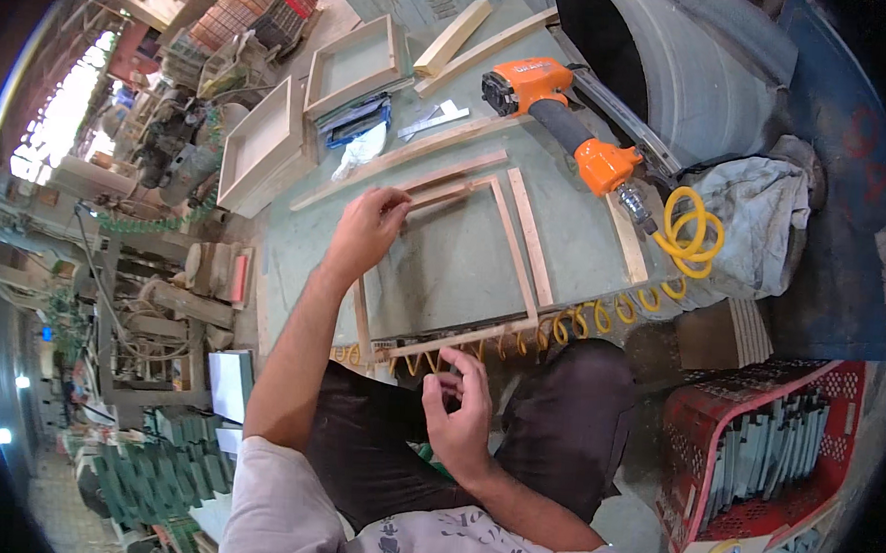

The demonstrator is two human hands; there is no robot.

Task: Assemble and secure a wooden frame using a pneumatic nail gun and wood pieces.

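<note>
A thin rectangular wooden frame (514, 242) lies on the grey-green worktable (443, 267), its near side along the table's front edge. At the frame's far left corner is my left hand (367, 231), its fingers bent and closed on the wood there; the fingertips are partly hidden. My right hand (459, 418) hovers over my lap, just short of the frame's near side. Its fingers are curved and apart, with nothing seen between them. Loose wooden strips lie beside the frame, one along its right side (531, 236) and another beyond its far side (458, 177).
An orange nail gun (562, 118) with a coiled yellow hose (694, 233) rests at the table's right. Shallow wooden boxes (259, 152), a white try square (434, 122) and wood pieces (453, 39) lie farther back. A red crate (688, 470) of metal strips stands at the lower right.
</note>
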